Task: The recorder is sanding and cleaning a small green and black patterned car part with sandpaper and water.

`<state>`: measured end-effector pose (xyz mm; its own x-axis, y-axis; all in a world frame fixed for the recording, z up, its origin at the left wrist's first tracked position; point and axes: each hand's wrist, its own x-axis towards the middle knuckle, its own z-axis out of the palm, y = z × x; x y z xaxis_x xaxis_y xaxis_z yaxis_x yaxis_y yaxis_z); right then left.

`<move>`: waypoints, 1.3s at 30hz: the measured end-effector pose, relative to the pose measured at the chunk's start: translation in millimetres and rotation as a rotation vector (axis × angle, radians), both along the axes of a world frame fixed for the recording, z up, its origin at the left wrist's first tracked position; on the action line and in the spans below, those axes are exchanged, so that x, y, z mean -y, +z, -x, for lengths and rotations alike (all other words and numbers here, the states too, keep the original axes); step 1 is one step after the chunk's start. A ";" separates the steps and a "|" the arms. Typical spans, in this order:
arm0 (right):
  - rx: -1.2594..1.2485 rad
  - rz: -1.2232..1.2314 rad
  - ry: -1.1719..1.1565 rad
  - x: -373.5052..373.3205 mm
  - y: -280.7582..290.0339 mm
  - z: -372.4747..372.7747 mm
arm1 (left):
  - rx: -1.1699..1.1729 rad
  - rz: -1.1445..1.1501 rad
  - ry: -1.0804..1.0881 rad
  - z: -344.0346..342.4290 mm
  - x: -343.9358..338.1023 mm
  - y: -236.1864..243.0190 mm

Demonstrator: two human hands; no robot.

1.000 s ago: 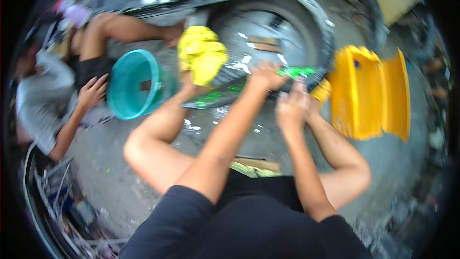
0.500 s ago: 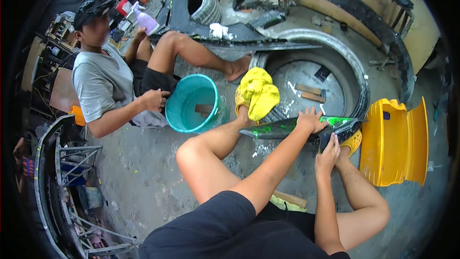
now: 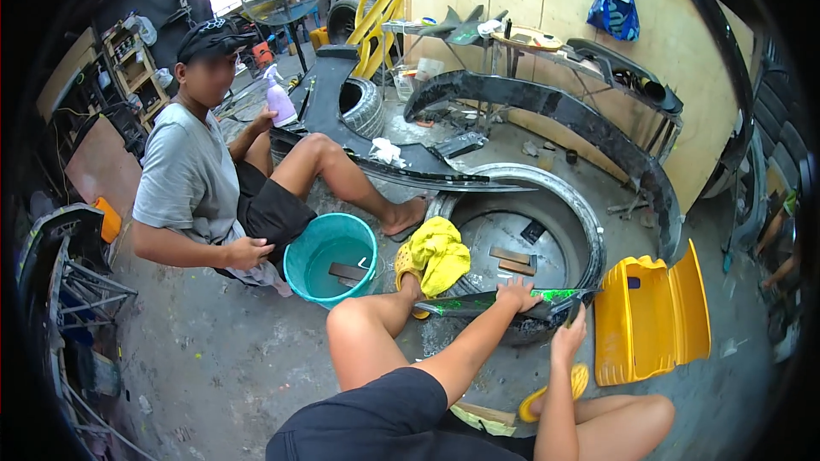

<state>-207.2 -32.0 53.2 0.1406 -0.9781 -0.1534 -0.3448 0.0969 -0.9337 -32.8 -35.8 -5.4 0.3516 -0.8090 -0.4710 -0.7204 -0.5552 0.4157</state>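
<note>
At the near side of a tyre (image 3: 587,224), the left hand (image 3: 517,294) lies spread on a black panel (image 3: 471,305); the right hand (image 3: 567,342) curls at its right end, its exact grip unclear. Uneven green patches (image 3: 559,294) suggest unfinished work; how much is left cannot be told.

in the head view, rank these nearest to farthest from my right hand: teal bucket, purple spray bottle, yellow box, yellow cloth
1. Yellow box, just right of your right hand.
2. Yellow cloth, to the hand's left.
3. Teal bucket, farther left.
4. Purple spray bottle, toward the upper left.
</note>
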 end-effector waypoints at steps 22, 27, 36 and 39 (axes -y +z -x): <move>-0.229 0.112 0.088 15.2 -16.5 0.0 | -0.023 -0.062 0.009 -3.0 1.6 11.7; -0.083 0.187 0.006 30.4 -14.4 2.7 | -0.024 -0.014 0.010 2.6 -1.7 13.8; 0.354 -0.009 -0.080 128.0 -39.1 7.0 | 0.029 0.136 -0.235 -34.7 -8.9 20.1; 0.082 0.123 -0.040 284.6 -45.3 109.9 | 0.081 0.052 -0.474 -33.9 1.0 63.3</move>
<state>-317.0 -316.6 7.9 0.1083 -0.9939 -0.0214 -0.2653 -0.0082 -0.9641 1.1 -36.9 57.9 -0.0277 -0.9109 -0.4118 -0.9202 -0.1378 0.3665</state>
